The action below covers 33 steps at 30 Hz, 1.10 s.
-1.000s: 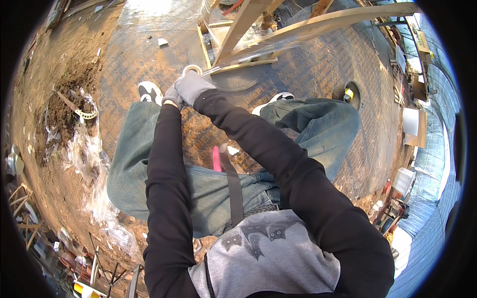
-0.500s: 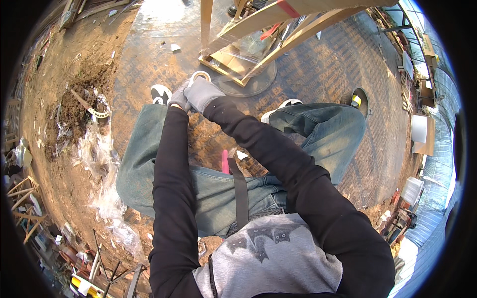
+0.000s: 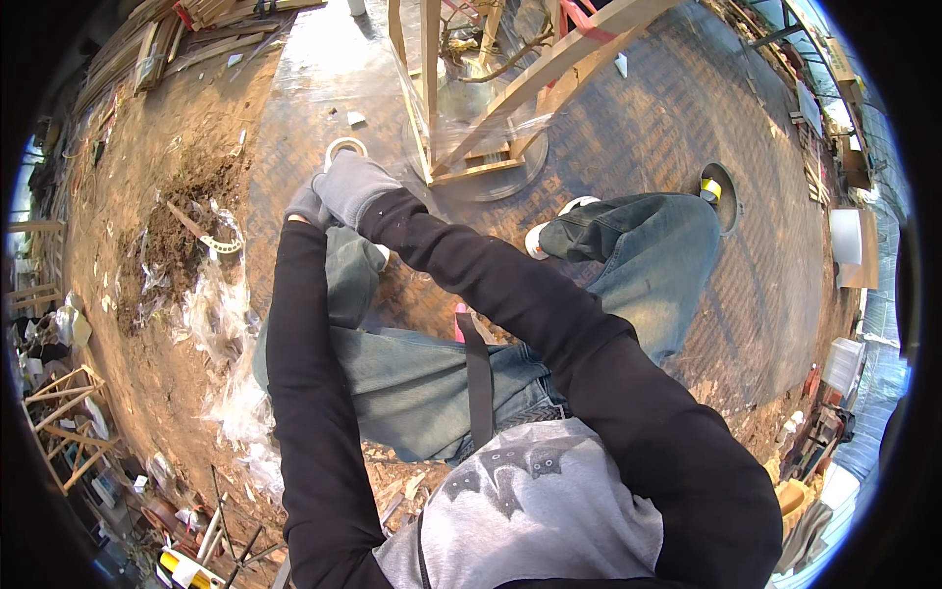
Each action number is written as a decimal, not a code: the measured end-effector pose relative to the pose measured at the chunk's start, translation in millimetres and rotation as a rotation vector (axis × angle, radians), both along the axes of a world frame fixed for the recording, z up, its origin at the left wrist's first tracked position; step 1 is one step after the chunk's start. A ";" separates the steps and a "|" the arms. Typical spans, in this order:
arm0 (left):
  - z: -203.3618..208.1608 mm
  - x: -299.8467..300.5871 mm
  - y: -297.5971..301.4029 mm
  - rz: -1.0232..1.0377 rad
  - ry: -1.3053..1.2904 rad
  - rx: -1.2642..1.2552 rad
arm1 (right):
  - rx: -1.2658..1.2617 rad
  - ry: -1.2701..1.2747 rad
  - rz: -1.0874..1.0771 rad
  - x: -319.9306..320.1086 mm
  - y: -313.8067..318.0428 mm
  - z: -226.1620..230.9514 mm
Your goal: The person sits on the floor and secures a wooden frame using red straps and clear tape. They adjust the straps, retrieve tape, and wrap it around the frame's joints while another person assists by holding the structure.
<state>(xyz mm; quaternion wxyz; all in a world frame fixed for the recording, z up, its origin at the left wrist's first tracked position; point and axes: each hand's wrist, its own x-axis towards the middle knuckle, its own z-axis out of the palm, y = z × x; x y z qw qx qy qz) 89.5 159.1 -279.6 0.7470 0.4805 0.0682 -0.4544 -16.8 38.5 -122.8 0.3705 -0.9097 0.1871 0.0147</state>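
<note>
Both of my hands wear grey gloves and are closed round a roll of clear stretch film [image 3: 345, 148], whose pale core ring shows at its far end. My right hand [image 3: 357, 187] covers most of the roll. Beside it on the left, my left hand [image 3: 308, 199] grips the near end, with its fingers partly hidden. Ahead, to the right of the roll, a wooden frame [image 3: 478, 175] with tall slats stands on a round disc [image 3: 527, 181]. Clear film is wrapped about its lower part, and twisted branches [image 3: 496, 74] show inside. A red strip [image 3: 586, 22] crosses an upper slat.
Dark printed panels [image 3: 638, 128] cover the ground under my spread legs. A curved saw [image 3: 206, 231] lies on soil at the left, near crumpled plastic sheeting [image 3: 240, 383]. A dark round dish with a yellow tape roll [image 3: 709, 189] is beyond my right knee. Stacked lumber [image 3: 157, 49] lies far left.
My hands and the roll have moved left and a little nearer. The wooden frame has turned, so a corner and its upright slats now face differently. My left leg has shifted inward.
</note>
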 end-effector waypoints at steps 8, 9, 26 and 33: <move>69.0 3.4 18.8 -0.120 0.303 -0.097 | 0.478 0.115 -0.062 -9.3 -19.7 68.3; 74.4 3.6 22.8 -0.229 0.334 -0.296 | 0.487 0.118 -0.022 -11.8 -19.7 71.2; 68.4 -4.7 -1.6 -0.335 -0.466 -0.032 | 0.124 -0.228 0.006 -23.1 -28.9 77.3; 51.5 -11.9 14.6 -0.481 -0.975 0.162 | 0.193 -0.071 -0.091 -32.8 -13.3 85.9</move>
